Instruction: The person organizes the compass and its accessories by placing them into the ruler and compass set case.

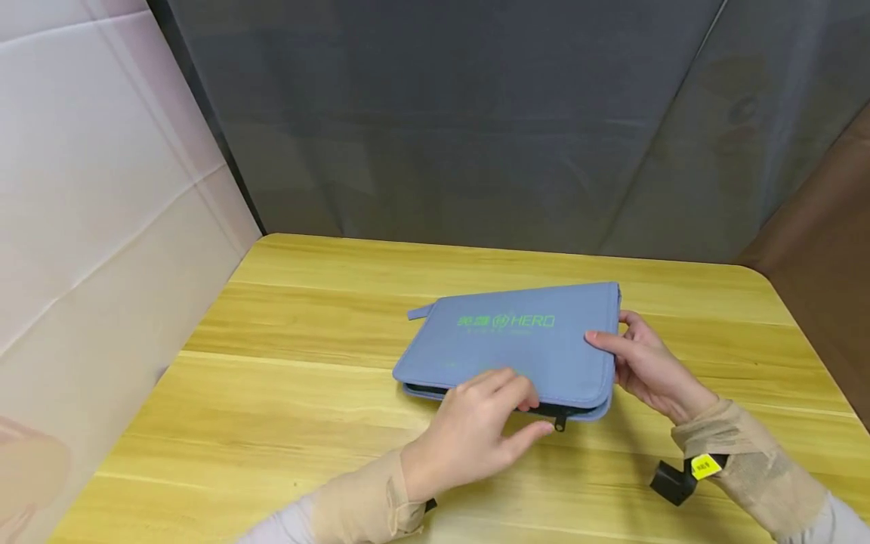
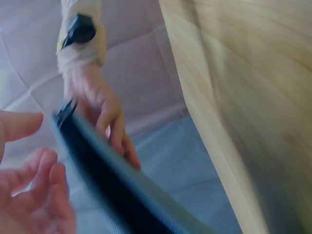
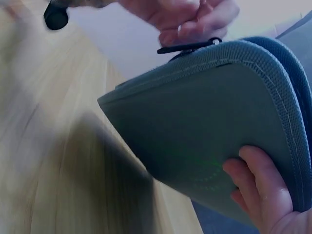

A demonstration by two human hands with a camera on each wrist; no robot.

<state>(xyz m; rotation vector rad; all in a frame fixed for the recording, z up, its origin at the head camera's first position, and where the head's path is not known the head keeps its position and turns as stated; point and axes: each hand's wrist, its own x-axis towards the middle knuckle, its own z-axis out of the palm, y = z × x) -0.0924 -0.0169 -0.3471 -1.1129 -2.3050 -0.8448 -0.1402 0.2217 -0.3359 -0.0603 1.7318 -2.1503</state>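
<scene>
A blue zip case (image 1: 516, 351) with green lettering that includes "HERO" is held up at a tilt over the table. My right hand (image 1: 655, 370) grips its right side, thumb on the printed cover and fingers behind. By the near edge is my left hand (image 1: 479, 431), its thumb close to the black zipper pull (image 1: 560, 423). The left wrist view shows its thumb and loosely bent fingers (image 2: 58, 185) apart from the case, pinching nothing. Along that near edge a dark gap (image 2: 105, 168) shows between the covers; what lies inside cannot be seen.
A wood-grain table (image 1: 272, 423) spreads beneath the hands. A dark grey curtain (image 1: 435, 136) hangs behind it, a pale sheet (image 1: 102, 166) at the left and a brown one (image 1: 825, 249) at the right. A fabric tab (image 1: 420, 312) sticks out from the case's far left corner.
</scene>
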